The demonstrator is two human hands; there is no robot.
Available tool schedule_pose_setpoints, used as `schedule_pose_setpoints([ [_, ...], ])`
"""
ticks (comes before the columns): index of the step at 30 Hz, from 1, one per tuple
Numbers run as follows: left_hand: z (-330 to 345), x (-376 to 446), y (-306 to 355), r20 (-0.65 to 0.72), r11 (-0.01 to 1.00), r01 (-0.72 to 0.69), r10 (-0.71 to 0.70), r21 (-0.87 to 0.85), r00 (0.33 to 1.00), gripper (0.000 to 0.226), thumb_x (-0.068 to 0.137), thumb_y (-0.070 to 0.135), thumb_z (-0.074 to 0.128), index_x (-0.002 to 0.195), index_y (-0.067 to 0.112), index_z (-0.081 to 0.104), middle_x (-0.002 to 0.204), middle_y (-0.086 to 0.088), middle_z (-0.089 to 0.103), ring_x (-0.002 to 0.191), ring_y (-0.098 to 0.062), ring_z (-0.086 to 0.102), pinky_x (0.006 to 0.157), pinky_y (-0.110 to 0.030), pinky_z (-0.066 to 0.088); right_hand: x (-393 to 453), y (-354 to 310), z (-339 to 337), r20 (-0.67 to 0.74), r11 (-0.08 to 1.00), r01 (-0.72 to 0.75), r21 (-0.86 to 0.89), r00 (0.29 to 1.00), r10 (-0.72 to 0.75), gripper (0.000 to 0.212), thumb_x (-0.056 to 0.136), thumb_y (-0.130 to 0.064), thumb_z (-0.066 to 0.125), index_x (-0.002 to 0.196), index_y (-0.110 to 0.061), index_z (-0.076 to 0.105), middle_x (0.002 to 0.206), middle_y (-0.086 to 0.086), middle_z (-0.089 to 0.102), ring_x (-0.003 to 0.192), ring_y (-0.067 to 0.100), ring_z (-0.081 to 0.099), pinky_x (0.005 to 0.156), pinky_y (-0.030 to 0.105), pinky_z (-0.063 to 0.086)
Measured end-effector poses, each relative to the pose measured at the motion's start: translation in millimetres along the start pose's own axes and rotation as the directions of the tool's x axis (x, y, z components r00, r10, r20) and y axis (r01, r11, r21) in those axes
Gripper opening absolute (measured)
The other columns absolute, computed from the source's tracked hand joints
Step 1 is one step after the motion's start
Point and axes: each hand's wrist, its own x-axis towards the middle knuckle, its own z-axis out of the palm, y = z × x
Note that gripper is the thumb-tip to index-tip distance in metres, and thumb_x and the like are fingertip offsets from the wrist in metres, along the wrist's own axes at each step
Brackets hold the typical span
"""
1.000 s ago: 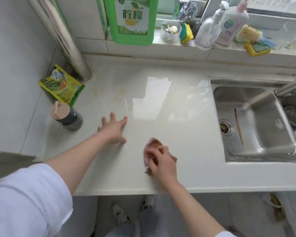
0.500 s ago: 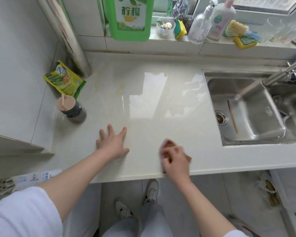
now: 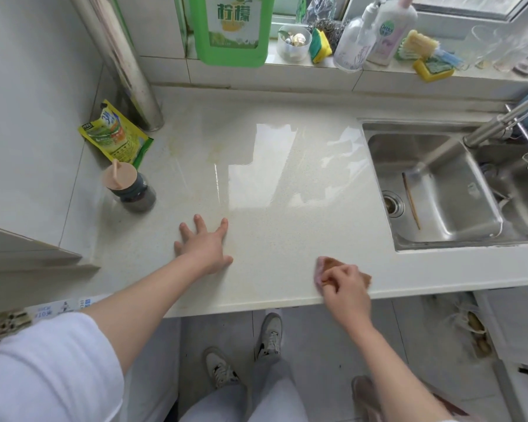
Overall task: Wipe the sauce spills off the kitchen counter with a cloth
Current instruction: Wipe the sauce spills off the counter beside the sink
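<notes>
While the cloth (image 3: 326,264) is gripped by the right hand (image 3: 345,284) at the counter (image 3: 287,193) edge, the left hand (image 3: 205,245) is laid flat, and the faint, perhaps saucy stains (image 3: 195,159) farther back are to be wiped next.

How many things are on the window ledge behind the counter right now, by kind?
Bottles: 3 (green lemon jug, clear pump bottle, white Dettol bottle)
Sponges: 2 (upright sponge, flat sponge)
Scrub brush: 1
Steel wool: 1
Small cup: 1
Total: 8, not counting the blurred clear glassware at far right.
</notes>
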Motion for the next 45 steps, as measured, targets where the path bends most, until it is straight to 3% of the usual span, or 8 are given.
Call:
schedule_pose_setpoints([
  [7,-3.1,-0.1,-0.9,0.010,0.999,-0.019,0.019,0.031,1.000,0.088,0.092,0.051,0.056,0.153,0.046,-0.007,0.162,-0.015,-0.021,0.145,-0.052,-0.009,0.113,-0.062,0.021,-25.0,-91.2,38.1,0.345,0.918,0.371,0.138,0.851,-0.396,0.022,0.084,-0.033,0.059,0.103,-0.040,0.067,0.107,-0.015,0.047,0.097,0.005,0.049,0.079,0.031,0.047],
  [13,-28.7,4.0,-46.5,-0.070,0.978,-0.198,0.203,0.073,0.977,0.065,0.098,0.039,0.050,0.156,0.031,0.020,0.156,-0.011,0.033,0.137,-0.034,0.039,0.109,-0.044,0.039,23.6,2.5,-18.0,0.024,0.997,-0.060,0.057,0.998,0.059,0.013,0.084,-0.035,0.062,0.091,-0.046,0.062,0.106,-0.009,0.048,0.090,0.017,0.063,0.095,0.041,0.047],
  [18,-16.5,-8.9,-88.4,-0.021,0.988,-0.101,0.104,0.115,0.994,0.073,0.096,0.031,0.050,0.156,0.037,0.009,0.162,-0.016,0.002,0.147,-0.042,0.012,0.114,-0.050,0.032,2.3,-65.8,29.9,0.055,0.996,0.090,0.000,0.994,-0.090,0.035,0.090,-0.038,0.057,0.125,-0.040,0.054,0.121,-0.006,0.039,0.100,0.018,0.058,0.089,0.036,0.042],
  [25,-32.9,-0.4,-92.1,0.130,0.988,-0.142,0.133,0.065,0.983,0.071,0.098,0.013,0.035,0.157,0.040,0.004,0.164,-0.015,-0.012,0.150,-0.044,-0.003,0.119,-0.054,0.019,-17.9,-160.2,78.4,0.474,0.769,0.629,0.116,0.645,-0.599,0.038,0.086,-0.034,0.063,0.121,-0.048,0.059,0.115,-0.008,0.047,0.094,0.015,0.057,0.079,0.032,0.050],
  [33,-37.3,-5.8,-96.2,0.175,0.989,-0.128,0.138,-0.069,0.975,0.081,0.091,-0.003,0.024,0.157,0.038,0.003,0.164,-0.005,-0.019,0.150,-0.036,-0.014,0.120,-0.056,0.015,42.7,-147.7,58.2,0.038,0.998,0.055,0.009,0.998,-0.056,0.030,0.092,-0.033,0.056,0.121,-0.038,0.057,0.122,0.002,0.045,0.091,0.025,0.061,0.081,0.035,0.046],
  [38,-33.3,-3.5,-98.4,0.154,0.990,-0.095,0.111,-0.109,0.982,0.078,0.095,0.001,0.028,0.157,0.025,-0.012,0.164,-0.005,-0.017,0.151,-0.036,-0.013,0.121,-0.053,0.014,39.0,-176.9,65.6,0.620,0.671,0.739,0.068,0.495,-0.608,0.039,0.081,-0.036,0.066,0.118,-0.047,0.062,0.106,-0.006,0.045,0.087,0.019,0.058,0.075,0.031,0.047],
  [42,-35.6,0.4,-102.9,0.173,0.984,-0.086,0.113,-0.157,0.978,0.076,0.096,0.001,0.027,0.156,0.027,-0.012,0.165,0.002,-0.016,0.152,-0.028,-0.013,0.122,-0.049,0.012,108.0,-164.4,42.2,0.214,0.951,0.310,0.020,0.927,-0.307,0.031,0.086,-0.030,0.062,0.115,-0.043,0.060,0.113,-0.002,0.045,0.094,0.023,0.063,0.082,0.031,0.048],
  [45,-34.2,3.0,-103.0,0.184,0.981,-0.076,0.109,-0.178,0.977,0.075,0.096,0.000,0.025,0.157,0.027,-0.010,0.165,0.002,-0.016,0.151,-0.028,-0.013,0.122,-0.048,0.011,119.3,-183.2,55.9,0.048,0.997,-0.023,0.077,0.999,0.019,0.028,0.093,-0.031,0.053,0.121,-0.037,0.055,0.125,0.002,0.041,0.088,0.029,0.063,0.082,0.038,0.050],
])
